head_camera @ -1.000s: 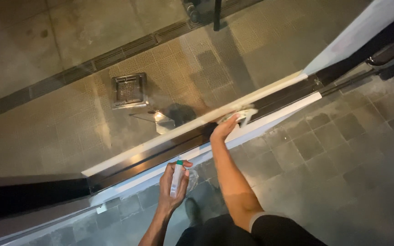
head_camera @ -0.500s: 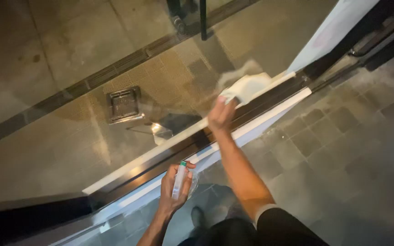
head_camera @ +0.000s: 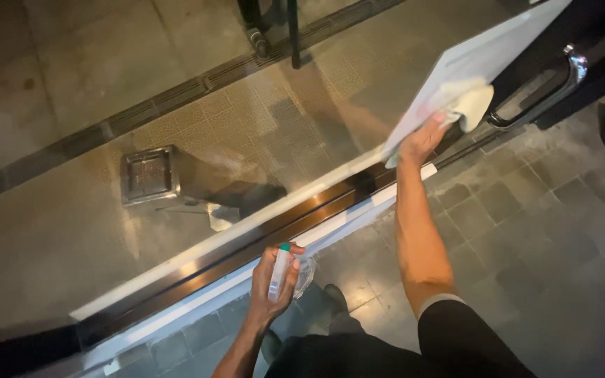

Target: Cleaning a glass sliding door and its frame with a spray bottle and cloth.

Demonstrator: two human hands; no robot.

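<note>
My right hand (head_camera: pixel 423 138) presses a pale cloth (head_camera: pixel 465 100) against a glass panel (head_camera: pixel 197 147), high up beside the white edge strip of a glass door (head_camera: pixel 484 52). The arm is stretched out and up. My left hand (head_camera: pixel 272 280) is held low near my body, gripping a clear spray bottle (head_camera: pixel 279 271) with a green tip on its white nozzle. The bottle points toward the glass above the dark floor rail (head_camera: pixel 246 241).
A chrome door handle (head_camera: pixel 544 94) sits right of the cloth. Behind the glass lie a square metal floor drain (head_camera: pixel 150 175) and a long grated channel (head_camera: pixel 176 91). Grey stone tiles (head_camera: pixel 526 231) cover my side. My dark shoe (head_camera: pixel 336 297) shows below.
My right hand has swept the cloth up and to the right, from the bottom rail to the door's edge strip. The left hand with the bottle has stayed put.
</note>
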